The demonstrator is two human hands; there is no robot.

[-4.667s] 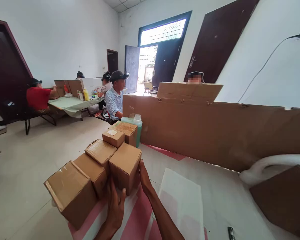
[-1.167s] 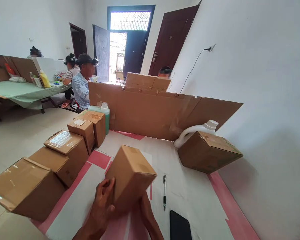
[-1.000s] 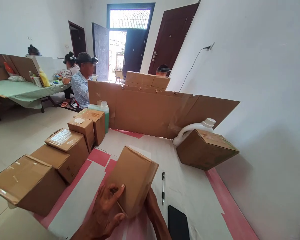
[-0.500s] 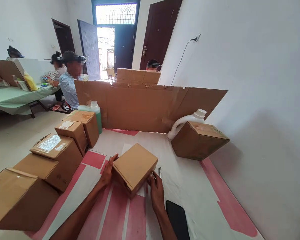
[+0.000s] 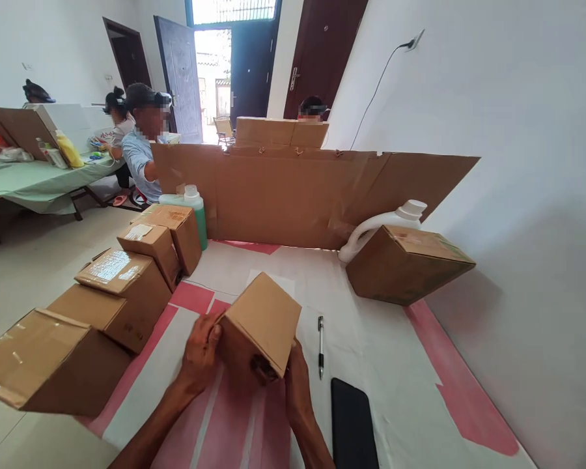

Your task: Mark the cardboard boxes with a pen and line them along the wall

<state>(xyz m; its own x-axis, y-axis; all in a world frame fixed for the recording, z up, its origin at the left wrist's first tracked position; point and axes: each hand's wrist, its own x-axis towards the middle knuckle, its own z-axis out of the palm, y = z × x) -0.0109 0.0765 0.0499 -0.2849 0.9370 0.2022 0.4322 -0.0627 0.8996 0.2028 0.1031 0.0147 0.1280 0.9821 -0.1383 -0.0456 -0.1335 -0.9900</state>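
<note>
Between my two hands is a small brown cardboard box (image 5: 264,319), tilted, with a dark hole or mark low on its near side. My left hand (image 5: 200,352) grips the box's left side, thumb toward me. On the right side my right hand (image 5: 297,378) holds it, its fingers partly hidden behind the box. Beyond the box a sheet of white paper (image 5: 283,284) lies on the table, partly covered. A pen (image 5: 321,348) lies right of my right hand, and a black phone (image 5: 354,423) lies nearer to me.
Several cardboard boxes (image 5: 122,273) line the table's left edge, with a green jug (image 5: 200,221) behind them. At the right are a tilted box (image 5: 410,267) and a white jug (image 5: 366,231). A cardboard panel (image 5: 278,195) spans the back. Other people sit beyond.
The box has turned and tipped in my hands, so its near side with the dark hole shows. My left hand has shifted toward me, and more of the pen is visible.
</note>
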